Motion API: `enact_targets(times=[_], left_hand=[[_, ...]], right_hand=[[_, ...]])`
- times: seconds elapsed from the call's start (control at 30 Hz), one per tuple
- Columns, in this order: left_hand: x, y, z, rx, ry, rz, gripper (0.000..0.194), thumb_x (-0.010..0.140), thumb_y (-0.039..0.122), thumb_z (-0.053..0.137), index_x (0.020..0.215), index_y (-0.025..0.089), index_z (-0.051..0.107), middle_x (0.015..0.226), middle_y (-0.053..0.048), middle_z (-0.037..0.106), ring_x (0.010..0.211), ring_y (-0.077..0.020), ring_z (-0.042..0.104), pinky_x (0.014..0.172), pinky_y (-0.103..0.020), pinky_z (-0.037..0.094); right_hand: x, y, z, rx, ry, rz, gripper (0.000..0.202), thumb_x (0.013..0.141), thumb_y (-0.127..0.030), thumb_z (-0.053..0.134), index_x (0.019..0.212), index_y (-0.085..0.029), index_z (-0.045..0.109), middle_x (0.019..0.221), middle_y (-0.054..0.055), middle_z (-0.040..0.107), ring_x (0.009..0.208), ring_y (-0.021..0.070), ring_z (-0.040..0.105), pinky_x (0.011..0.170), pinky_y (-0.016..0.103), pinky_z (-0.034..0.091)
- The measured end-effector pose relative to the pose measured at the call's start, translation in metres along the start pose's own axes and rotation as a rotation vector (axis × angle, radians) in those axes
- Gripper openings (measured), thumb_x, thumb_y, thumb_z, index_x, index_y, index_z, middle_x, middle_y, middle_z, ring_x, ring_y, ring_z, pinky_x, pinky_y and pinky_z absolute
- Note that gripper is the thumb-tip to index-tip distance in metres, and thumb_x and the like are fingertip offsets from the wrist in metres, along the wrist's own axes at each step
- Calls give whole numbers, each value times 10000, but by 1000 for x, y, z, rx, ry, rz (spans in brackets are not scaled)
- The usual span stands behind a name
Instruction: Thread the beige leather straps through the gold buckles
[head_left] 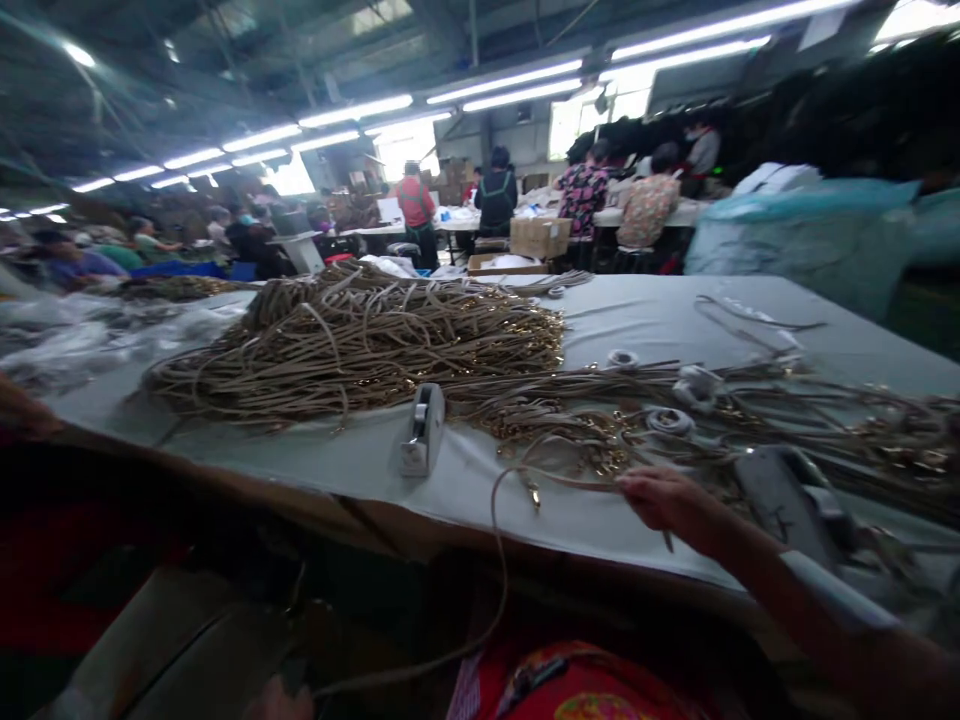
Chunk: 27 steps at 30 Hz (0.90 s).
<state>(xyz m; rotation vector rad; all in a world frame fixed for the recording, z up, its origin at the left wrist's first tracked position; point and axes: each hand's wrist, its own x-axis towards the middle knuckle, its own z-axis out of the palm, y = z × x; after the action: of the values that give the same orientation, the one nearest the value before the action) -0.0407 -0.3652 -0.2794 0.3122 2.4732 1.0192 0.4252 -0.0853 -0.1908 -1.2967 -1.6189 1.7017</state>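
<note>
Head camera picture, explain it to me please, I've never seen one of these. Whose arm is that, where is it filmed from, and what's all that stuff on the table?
The picture comes from a camera worn on a person's head, looking forward and down, so the arm from the lower right is that person's own. Their right hand reaches over the table, which has a pale cover, and its fingers pinch a tan strap that trails off the table edge toward their lap. The left hand is barely visible at the bottom edge, so what it holds cannot be told. On the table lie a large pile of tan straps with gold-coloured metal fittings, more loose straps on the right, a tape dispenser and some small tape rolls. Other people work at tables behind.
</note>
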Motion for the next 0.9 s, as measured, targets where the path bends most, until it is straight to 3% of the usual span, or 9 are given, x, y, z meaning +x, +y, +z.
enact_targets(times=[0.07,0.13,0.23,0.3,0.4,0.5,0.57,0.73,0.9], left_hand=[[-14,33,21,75,-56,188,96,651,209,682,724,227,622,836,-109,708,1112,-427,621,1038,-558,446],[-45,76,50,-2,-179,491,255,686,255,698,932,191,696,1074,-146,718,1116,-381,627,1078,-503,432],[-110,131,95,-58,-556,1014,403,821,330,658,1205,211,669,1276,-141,659,1219,-316,578,1102,-418,424],[-144,149,117,-58,-785,1188,449,884,332,592,1311,192,602,1272,-154,664,1161,-291,627,1026,-391,501],[-159,144,131,-20,-837,1279,395,936,301,512,1309,197,589,1199,-144,705,1076,-260,678,946,-347,549],[-143,120,134,75,-802,1342,273,943,299,503,1147,241,675,974,-101,749,863,-222,715,795,-287,579],[-133,102,141,150,-799,1352,244,946,331,498,1056,255,703,837,-80,731,729,-201,704,680,-256,572],[-131,73,168,170,-629,1311,364,961,427,428,1145,254,690,899,-130,742,790,-249,727,727,-295,589],[-114,76,158,121,-671,1072,335,961,423,439,999,257,727,892,-122,754,800,-238,726,739,-281,587]], right_hand=[[-3,-2,31,57,-117,16,385,761,-519,615,601,-207,457,497,-79,333,419,68,260,419,242,185],[-8,-5,65,82,-209,33,366,758,-493,625,600,-187,503,479,-78,356,418,65,264,409,226,174],[-19,-12,109,95,-329,50,326,730,-442,655,592,-162,560,486,-69,428,437,61,299,416,201,216],[-26,-15,121,101,-384,0,275,752,-408,637,658,-149,626,565,-46,527,505,79,398,485,195,322],[-33,-6,105,-95,-329,-104,234,794,-348,591,700,-146,661,595,-47,528,564,91,414,525,195,332],[-39,14,72,-337,-220,-84,220,782,-303,590,642,-140,639,529,-67,423,525,76,332,462,191,233],[-40,27,61,-359,-207,-42,200,767,-283,592,637,-139,636,523,-68,417,516,73,336,450,184,225],[-15,40,85,-460,-250,-71,195,793,-283,575,707,-149,687,540,-61,476,504,79,385,441,167,284],[47,42,92,-629,-75,-217,206,860,-222,532,751,-150,691,703,18,606,656,136,484,606,236,382]])
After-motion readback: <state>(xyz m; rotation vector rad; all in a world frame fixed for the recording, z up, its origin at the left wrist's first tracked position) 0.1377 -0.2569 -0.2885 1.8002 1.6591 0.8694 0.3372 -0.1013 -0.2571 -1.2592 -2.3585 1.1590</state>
